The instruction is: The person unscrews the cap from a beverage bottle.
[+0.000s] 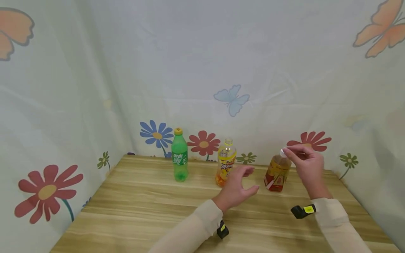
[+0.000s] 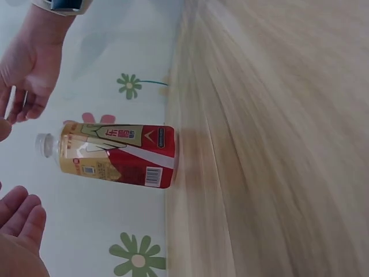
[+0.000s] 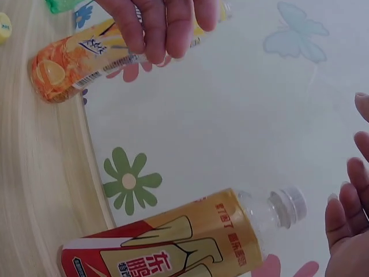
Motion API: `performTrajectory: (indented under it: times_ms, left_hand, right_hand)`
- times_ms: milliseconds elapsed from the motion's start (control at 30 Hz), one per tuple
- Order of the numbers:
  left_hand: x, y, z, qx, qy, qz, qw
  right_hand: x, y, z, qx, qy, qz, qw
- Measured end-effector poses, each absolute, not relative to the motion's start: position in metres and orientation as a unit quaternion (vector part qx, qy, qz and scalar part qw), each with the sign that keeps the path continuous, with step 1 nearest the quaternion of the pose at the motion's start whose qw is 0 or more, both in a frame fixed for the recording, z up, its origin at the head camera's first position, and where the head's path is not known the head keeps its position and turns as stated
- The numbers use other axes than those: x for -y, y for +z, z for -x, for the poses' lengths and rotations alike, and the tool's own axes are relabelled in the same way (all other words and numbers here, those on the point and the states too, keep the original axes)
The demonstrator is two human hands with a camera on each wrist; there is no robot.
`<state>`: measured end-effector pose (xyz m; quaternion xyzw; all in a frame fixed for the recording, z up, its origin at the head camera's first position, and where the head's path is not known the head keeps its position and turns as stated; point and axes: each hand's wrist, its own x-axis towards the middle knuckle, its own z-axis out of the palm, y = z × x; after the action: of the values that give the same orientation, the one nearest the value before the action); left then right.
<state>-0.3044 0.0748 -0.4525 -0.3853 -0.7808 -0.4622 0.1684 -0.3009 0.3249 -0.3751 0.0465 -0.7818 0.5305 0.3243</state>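
A red and gold drink bottle (image 1: 274,175) stands upright on the right of the table, with a pale cap or mouth at its top (image 3: 293,203). My right hand (image 1: 308,165) is beside that top, fingers bent; the right wrist view shows a gap between them and nothing gripped. To the bottle's left, my left hand (image 1: 235,189) hovers with thumb and fingers spread, holding nothing. Behind it is an orange drink bottle (image 1: 226,160) with a yellow label and an uncapped clear neck; the hand overlaps its lower part in the head view.
A green bottle (image 1: 180,154) with a yellow cap stands further left. The right wrist view has a small round yellow piece (image 3: 4,27) at its left edge. Behind the wooden table (image 1: 136,200) hangs a flowered cloth backdrop (image 1: 177,70).
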Motion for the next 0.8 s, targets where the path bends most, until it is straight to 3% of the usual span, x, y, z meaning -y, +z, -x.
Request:
performTrajectory:
  times_ms: [333,800]
  left_hand:
    - [-0.101,-0.451,0.314,0.804,-0.493,0.322,0.084]
    - [-0.130,-0.470,0.330,0.816,-0.508,0.271,0.060]
  right_hand:
    - [-0.335,-0.378,0.309,0.794,0.530,-0.015,0.298]
    - [-0.349,-0.406,0.320,0.812,0.527,0.007,0.250]
